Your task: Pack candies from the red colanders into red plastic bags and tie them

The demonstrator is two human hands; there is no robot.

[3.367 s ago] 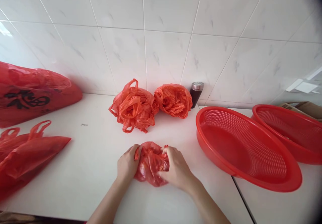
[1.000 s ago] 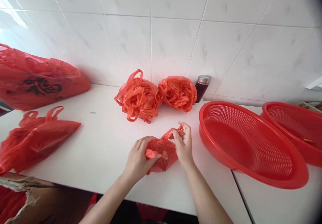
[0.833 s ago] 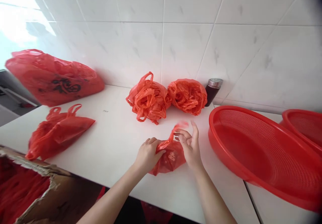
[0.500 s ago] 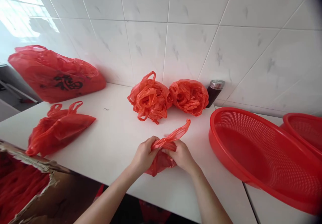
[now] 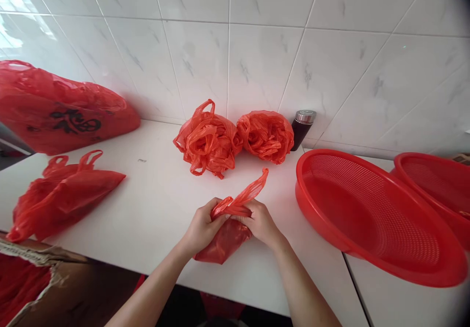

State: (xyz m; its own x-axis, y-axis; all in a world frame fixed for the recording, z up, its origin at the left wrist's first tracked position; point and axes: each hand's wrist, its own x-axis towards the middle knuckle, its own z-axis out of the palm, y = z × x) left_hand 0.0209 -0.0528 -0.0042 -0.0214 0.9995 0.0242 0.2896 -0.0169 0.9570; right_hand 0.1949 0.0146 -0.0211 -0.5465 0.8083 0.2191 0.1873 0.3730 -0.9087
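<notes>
Near the table's front edge, a red plastic bag is gathered between my two hands. My left hand grips its bunched neck from the left, fingers closed. From the other side my right hand pinches the same neck, its thumb pointing inward. A twisted end of the bag sticks up and to the right above my hands, while the filled lower part hangs toward me and seems to rest on the table. The bag's contents cannot be made out. Beyond my hands sit two crumpled bundles of red plastic bags, a left one and a right one.
A dark flask with a silver lid leans by the tiled wall. Red mesh baskets stand at right. At left are a filled red bag, a large printed bag and a cardboard box below the table edge.
The view has swung slightly to the right, so things sit further left. My hands keep hold of the bag's neck, and more of its lower part shows beneath them.
</notes>
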